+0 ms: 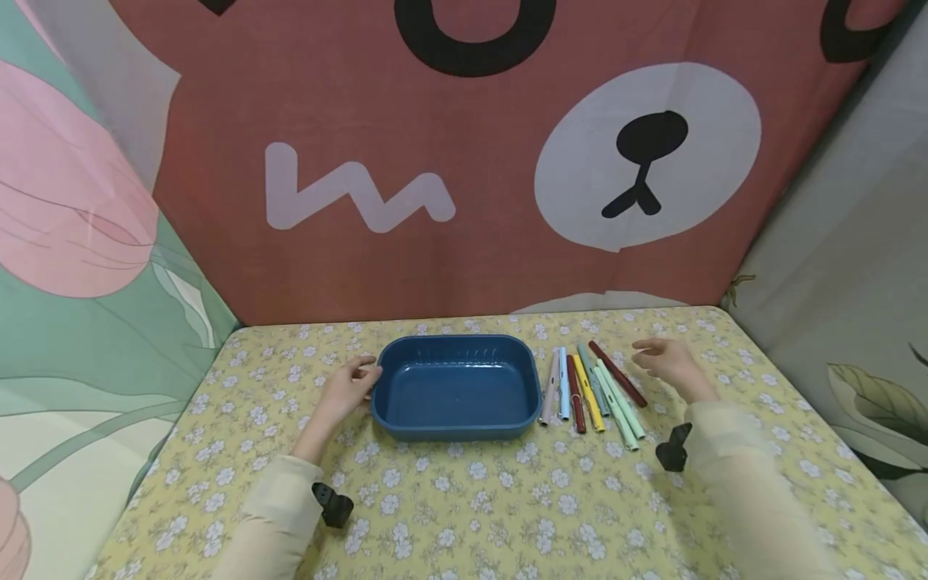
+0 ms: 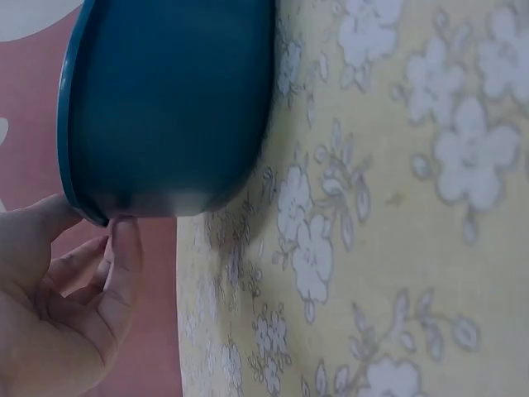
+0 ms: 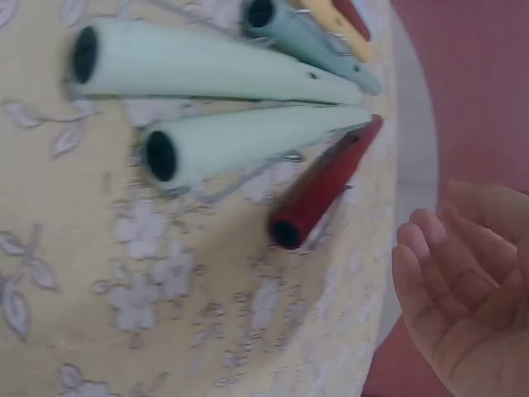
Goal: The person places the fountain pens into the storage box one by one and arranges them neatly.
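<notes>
A dark blue rectangular plastic basin [image 1: 457,399] stands on the table. At its left end my left hand [image 1: 350,387] pinches the rim; in the left wrist view the thumb lies at the lip of the basin [image 2: 165,107] and the fingertips [image 2: 126,236] meet the outer wall. Several pens lie in a loose row right of the basin, among them a yellow pen [image 1: 589,393] and a light green pen [image 1: 616,407]. Nearest my right hand [image 1: 670,364] is a dark red pen [image 1: 618,374]. That hand hovers beside it with loosely bent fingers, holding nothing.
A yellow floral cloth [image 1: 464,507] covers the table. Behind it hangs a reddish-brown curtain [image 1: 348,274] with a cartoon face, and more printed cloth stands at both sides. The pens lie close to the basin's right wall, some side by side and some slanted.
</notes>
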Demonstrator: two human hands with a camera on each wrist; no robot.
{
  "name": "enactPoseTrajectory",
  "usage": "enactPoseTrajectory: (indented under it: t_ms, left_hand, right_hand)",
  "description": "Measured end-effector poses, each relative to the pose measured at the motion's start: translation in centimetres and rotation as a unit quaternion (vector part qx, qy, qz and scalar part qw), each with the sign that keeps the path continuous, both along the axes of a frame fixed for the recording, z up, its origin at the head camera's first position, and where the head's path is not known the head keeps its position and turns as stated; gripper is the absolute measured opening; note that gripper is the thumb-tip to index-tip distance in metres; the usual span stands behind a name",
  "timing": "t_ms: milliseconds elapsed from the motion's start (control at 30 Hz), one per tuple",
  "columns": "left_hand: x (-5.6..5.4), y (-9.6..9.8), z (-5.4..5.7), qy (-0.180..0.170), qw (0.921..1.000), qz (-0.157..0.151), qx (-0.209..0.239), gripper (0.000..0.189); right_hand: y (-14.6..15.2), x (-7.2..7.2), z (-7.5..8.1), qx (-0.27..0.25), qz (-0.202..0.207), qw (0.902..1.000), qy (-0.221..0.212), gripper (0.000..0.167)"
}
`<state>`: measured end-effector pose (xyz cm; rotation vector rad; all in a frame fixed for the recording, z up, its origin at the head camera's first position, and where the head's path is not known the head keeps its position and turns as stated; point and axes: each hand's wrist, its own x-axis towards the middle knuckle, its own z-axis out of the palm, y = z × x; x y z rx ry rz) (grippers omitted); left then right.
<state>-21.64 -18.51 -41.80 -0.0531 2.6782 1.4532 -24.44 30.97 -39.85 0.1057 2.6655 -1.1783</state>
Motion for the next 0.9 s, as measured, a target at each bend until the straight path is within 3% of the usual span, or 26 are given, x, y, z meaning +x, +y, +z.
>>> enactPoseTrajectory:
  t_ms: [233,467,900]
  left_hand:
    - [-0.1,0.2,0.1,-0.007,0.9999,0.011,0.001,0.043]
    - [-0.4,0.0,-0.1,-0.029,0.9988,0.019,0.033,0.044]
    - [-0.6,0.1,-0.2,-0.033,0.9978,0.026,0.052,0.043]
  right_hand:
    - [-0.2,0.3,-1.6,0.021,0.001,0.9997,-0.009,0.044]
    - [-0.4,-0.2,-3.0,0.063,-0.013,0.9979,-0.007,0.040]
    - [-1.2,-0.7,-3.8,0.115,-0.003,0.9933,-0.006,0.040]
